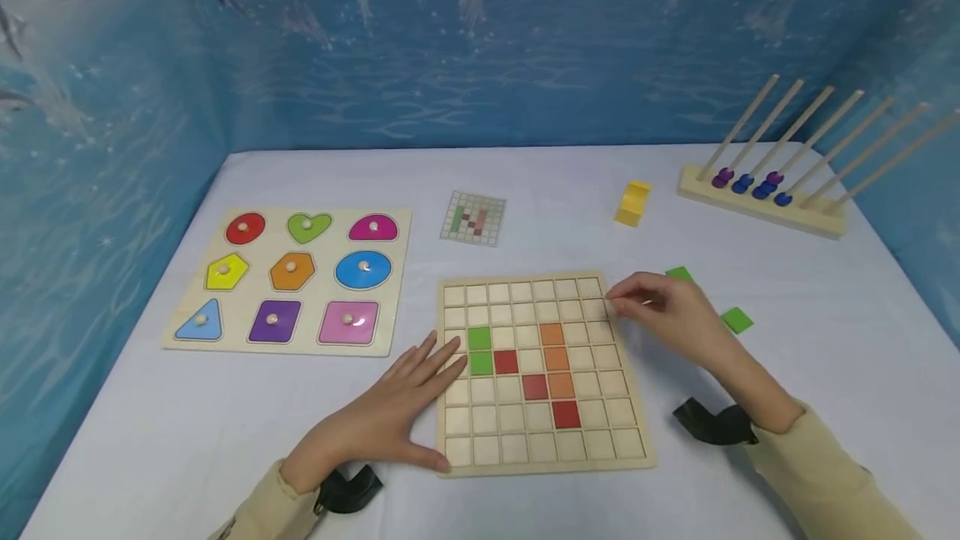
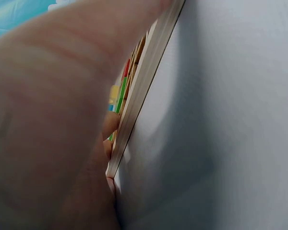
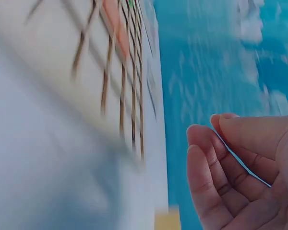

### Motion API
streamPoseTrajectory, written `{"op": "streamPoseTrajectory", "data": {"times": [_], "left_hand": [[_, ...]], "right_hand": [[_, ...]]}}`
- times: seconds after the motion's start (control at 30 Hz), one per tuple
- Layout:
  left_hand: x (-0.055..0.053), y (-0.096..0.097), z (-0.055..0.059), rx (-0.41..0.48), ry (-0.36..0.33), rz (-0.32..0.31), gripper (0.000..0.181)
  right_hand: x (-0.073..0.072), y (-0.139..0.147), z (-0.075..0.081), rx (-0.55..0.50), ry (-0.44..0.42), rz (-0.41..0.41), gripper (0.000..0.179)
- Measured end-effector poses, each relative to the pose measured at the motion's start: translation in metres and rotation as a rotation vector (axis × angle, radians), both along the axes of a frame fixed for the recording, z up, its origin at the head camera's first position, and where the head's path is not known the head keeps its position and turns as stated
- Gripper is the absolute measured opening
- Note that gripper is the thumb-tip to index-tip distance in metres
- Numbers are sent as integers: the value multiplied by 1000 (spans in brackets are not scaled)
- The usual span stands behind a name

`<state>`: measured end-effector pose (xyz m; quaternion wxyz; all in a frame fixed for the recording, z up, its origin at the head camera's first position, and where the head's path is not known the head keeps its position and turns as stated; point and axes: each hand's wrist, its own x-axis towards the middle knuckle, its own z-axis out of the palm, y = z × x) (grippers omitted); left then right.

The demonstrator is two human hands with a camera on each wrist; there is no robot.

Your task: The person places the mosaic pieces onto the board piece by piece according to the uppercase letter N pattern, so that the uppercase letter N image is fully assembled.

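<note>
A wooden grid board [image 1: 502, 468] lies at the middle front, holding two green tiles [image 1: 480, 351], three red tiles [image 1: 535, 387] and three orange tiles [image 1: 557, 358]. My left hand [image 1: 393, 407] rests along its left edge, fingers spread and fairly straight over the rim, thumb at the lower left corner. Over the upper right edge is my right hand [image 1: 671, 315], its fingers loosely bent and thumb near the index finger; in the right wrist view no tile shows between the fingertips [image 3: 216, 120]. Beside that hand lie a loose green tile [image 1: 737, 320] and another partly hidden green tile [image 1: 679, 273].
Behind the board lies a small pattern card [image 1: 473, 218]. A shape puzzle board [image 1: 401, 273] with knobbed pieces is at left. A yellow block-like object [image 1: 633, 203] stands beyond the board, and a peg stand [image 1: 765, 212] with purple and blue beads is at the far right.
</note>
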<state>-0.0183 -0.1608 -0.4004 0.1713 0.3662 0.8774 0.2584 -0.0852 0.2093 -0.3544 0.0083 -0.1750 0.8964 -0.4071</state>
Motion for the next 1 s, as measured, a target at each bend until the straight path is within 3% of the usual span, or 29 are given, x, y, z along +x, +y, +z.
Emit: {"op": "streamPoseTrajectory", "data": {"times": [0.13, 0.4, 0.5, 0.67, 0.8, 1.0], "left_hand": [[1, 0, 1, -6, -19, 5, 113], [2, -2, -1, 6, -16, 9, 113], [0, 0, -1, 12, -12, 0, 113], [0, 2, -1, 3, -9, -3, 113], [0, 1, 0, -19, -9, 1, 113], [0, 1, 1, -30, -9, 0, 114]], "right_hand": [[2, 49, -6, 42, 8, -140, 19], [21, 128, -9, 177, -114, -384, 34], [25, 152, -26, 220, -164, -444, 42], [25, 168, -47, 272, -207, -437, 51], [26, 152, -37, 291, -217, -392, 51], [24, 134, -34, 303, -142, -369, 41]]}}
